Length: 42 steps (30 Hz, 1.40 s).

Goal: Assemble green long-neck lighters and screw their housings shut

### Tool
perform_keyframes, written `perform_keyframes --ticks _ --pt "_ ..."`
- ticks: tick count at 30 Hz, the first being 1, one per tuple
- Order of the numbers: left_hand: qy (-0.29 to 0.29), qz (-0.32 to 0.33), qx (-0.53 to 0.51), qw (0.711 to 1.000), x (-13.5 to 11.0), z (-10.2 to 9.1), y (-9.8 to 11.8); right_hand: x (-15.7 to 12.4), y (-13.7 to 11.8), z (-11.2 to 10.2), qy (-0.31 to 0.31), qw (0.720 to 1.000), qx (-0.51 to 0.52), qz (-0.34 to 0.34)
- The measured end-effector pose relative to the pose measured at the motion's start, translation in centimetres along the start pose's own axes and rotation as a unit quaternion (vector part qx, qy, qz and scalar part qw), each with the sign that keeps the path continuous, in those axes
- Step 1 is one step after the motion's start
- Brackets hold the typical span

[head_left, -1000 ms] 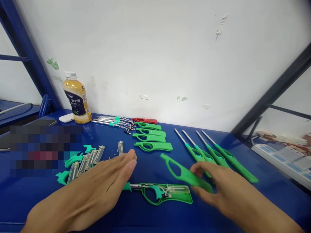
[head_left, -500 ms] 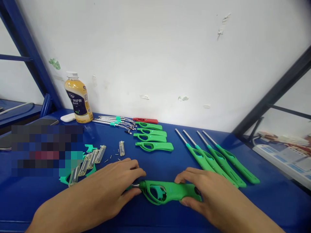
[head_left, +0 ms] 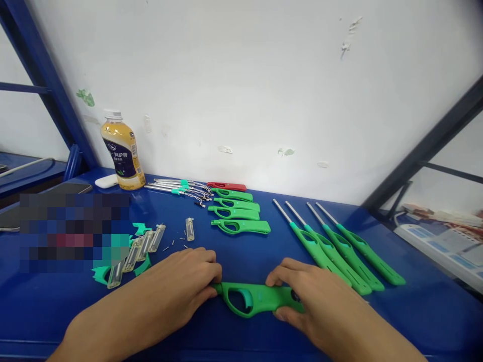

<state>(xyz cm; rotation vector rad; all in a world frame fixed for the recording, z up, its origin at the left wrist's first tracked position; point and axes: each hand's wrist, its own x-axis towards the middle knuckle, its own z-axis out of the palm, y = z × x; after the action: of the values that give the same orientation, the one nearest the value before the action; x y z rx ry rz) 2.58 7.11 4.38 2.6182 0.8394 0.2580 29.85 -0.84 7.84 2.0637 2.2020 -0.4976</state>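
Observation:
A green lighter body (head_left: 252, 297) with a teal trigger lies flat on the blue table (head_left: 245, 246) in front of me. My left hand (head_left: 181, 286) is closed over its front end, fingers curled and pressing at the nozzle side. My right hand (head_left: 309, 296) grips the rear of the handle, thumb under and fingers over the top. Both hands press on the same piece.
Several finished green long-nose lighters (head_left: 339, 246) lie to the right. Green handle shells (head_left: 237, 213) and a red one (head_left: 226, 186) sit in the middle back, metal tubes (head_left: 173, 187) beside them. Clear gas tanks and teal triggers (head_left: 132, 251) lie left. A yellow drink bottle (head_left: 123, 151) stands by the wall.
My right hand laid the green cover shell onto the open lighter half; both hands then closed on the joined body and now press it together, shifted slightly left.

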Motion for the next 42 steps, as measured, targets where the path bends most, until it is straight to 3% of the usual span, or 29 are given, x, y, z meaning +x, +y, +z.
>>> perform_keyframes --ticks 17,42 --pt "-0.023 -0.028 0.013 0.999 0.2 0.2 0.5 0.4 -0.5 -0.2 -0.009 1.000 0.007 0.007" --pt "-0.005 -0.034 0.038 0.999 0.2 0.3 1.4 0.9 -0.3 0.2 -0.014 0.999 0.033 0.007"
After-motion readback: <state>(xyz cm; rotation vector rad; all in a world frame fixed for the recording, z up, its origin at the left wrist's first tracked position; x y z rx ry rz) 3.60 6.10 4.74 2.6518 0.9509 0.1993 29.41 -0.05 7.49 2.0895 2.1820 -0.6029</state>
